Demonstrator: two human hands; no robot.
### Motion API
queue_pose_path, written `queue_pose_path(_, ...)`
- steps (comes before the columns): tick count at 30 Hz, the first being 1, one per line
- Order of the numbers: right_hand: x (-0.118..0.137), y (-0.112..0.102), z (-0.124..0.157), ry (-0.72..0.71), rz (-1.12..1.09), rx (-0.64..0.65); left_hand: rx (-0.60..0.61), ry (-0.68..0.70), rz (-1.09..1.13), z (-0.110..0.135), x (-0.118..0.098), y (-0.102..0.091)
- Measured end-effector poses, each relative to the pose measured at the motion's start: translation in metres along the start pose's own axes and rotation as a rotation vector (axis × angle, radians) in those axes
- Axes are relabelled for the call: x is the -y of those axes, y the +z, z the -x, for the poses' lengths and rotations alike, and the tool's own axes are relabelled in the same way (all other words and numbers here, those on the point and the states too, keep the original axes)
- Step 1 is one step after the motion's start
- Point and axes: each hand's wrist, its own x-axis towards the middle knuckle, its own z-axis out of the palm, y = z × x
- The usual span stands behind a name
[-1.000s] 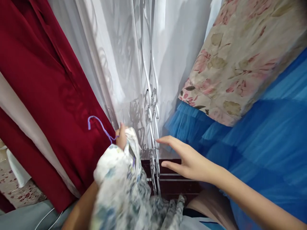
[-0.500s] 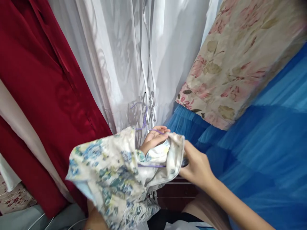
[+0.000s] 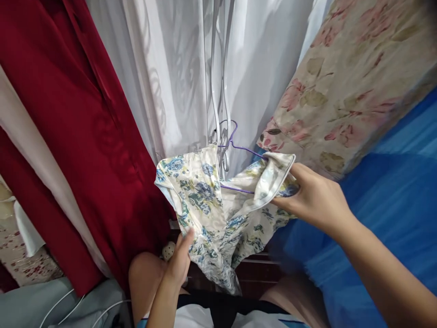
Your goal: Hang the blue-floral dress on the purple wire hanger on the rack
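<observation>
A cream garment (image 3: 205,196) with blue and yellow flowers hangs in front of me, its lower part narrowing into folds. Inside its neck is a thin purple hanger (image 3: 246,149), whose hook stands up above the collar line. My right hand (image 3: 316,196) grips the garment's right shoulder edge, where the pale inner side is folded outward. Lower on the left, my left hand (image 3: 180,259) pinches the garment's side edge, thumb in front and fingers hidden behind the cloth.
White metal bars with scrolls (image 3: 214,86) rise ahead before a white curtain (image 3: 177,68). Red cloth (image 3: 112,150) hangs left. A pink-flowered cloth (image 3: 344,91) and blue tulle (image 3: 382,218) hang right. White wire hangers (image 3: 64,306) lie on grey-green fabric at lower left.
The left hand has come out of the garment's neck area and now holds its left side. The purple hanger shows more fully, and the garment has shifted right and spread open.
</observation>
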Motion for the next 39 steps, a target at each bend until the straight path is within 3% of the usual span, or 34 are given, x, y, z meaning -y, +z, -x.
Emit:
queue_pose_path(4, -0.013, 0.000, -0.001, -0.126, -0.037, 0.019, -0.025, -0.017, -0.152, 0.012, 0.029, 0.002)
queue_pose_path(9, -0.021, -0.002, -0.012, -0.102, -0.016, 0.035, -0.106, -0.022, -0.159, 0.012, 0.053, 0.008)
queue_pose_path(13, -0.030, 0.005, -0.011, -0.126, -0.162, 0.028, -0.099, 0.018, -0.199, 0.017, 0.061, 0.009)
queue_pose_path(17, -0.038, 0.012, -0.011, -0.146, -0.273, 0.044, -0.079, -0.037, -0.130, 0.020, 0.064, 0.009)
queue_pose_path(24, -0.052, 0.010, -0.021, -0.187, -0.408, 0.108, -0.038, -0.048, -0.203, 0.027, 0.070, 0.016)
queue_pose_path(30, -0.056, 0.004, -0.013, -0.242, -0.306, 0.118, 0.005, -0.127, -0.146, 0.037, 0.081, 0.023)
queue_pose_path(33, -0.045, 0.004, 0.001, -0.228, -0.156, 0.026, -0.003, -0.151, -0.176, 0.035, 0.082, 0.017)
queue_pose_path(35, -0.028, 0.010, 0.024, -0.130, -0.154, -0.153, -0.006, -0.188, -0.228, 0.031, 0.082, 0.011)
queue_pose_path(38, 0.011, 0.034, 0.076, 0.225, -0.448, -0.445, -0.009, -0.236, -0.290, 0.026, 0.082, 0.002)
queue_pose_path(39, 0.025, 0.046, 0.094, 0.353, -0.627, -0.467, -0.015, -0.237, -0.309, 0.025, 0.081, 0.000)
